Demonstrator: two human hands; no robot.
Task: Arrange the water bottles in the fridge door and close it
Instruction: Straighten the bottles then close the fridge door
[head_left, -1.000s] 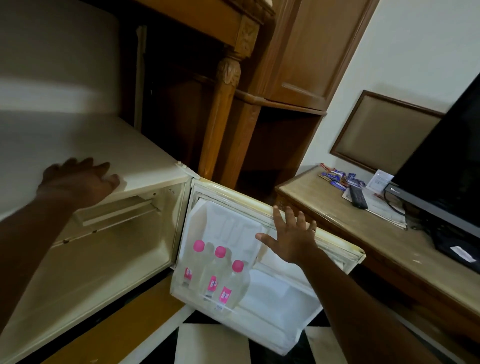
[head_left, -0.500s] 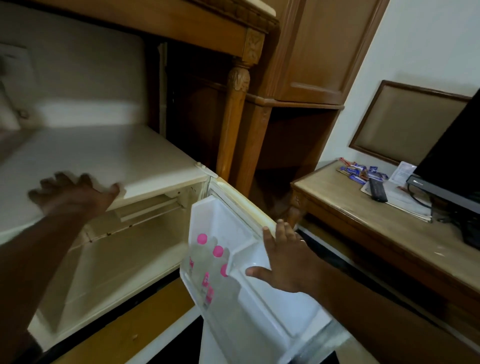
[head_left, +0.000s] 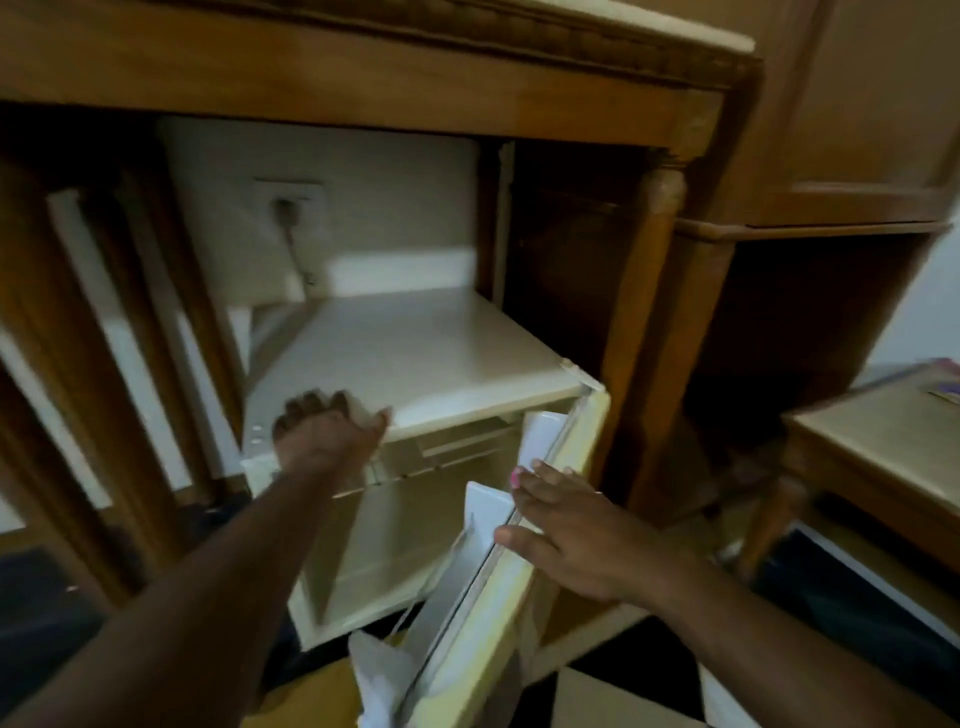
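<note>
A small cream fridge (head_left: 415, 358) stands under a wooden table. Its door (head_left: 498, 618) hangs partly open, seen almost edge-on. My right hand (head_left: 576, 535) lies flat and open against the door's outer face near its top edge. My left hand (head_left: 324, 428) grips the front left edge of the fridge top, fingers curled over it. Of the water bottles in the door shelf only one pink cap (head_left: 516, 475) peeks out beside my right fingertips; the rest are hidden by the door.
A carved wooden table leg (head_left: 649, 322) stands just right of the fridge. A wall socket with a plug (head_left: 288, 202) sits behind the fridge. A wooden desk (head_left: 872, 441) is at the right. Some white plastic (head_left: 376, 675) lies under the door.
The door has swung well toward the fridge body under my right hand, hiding the bottles. My view has shifted left. My left hand stays on the fridge top.
</note>
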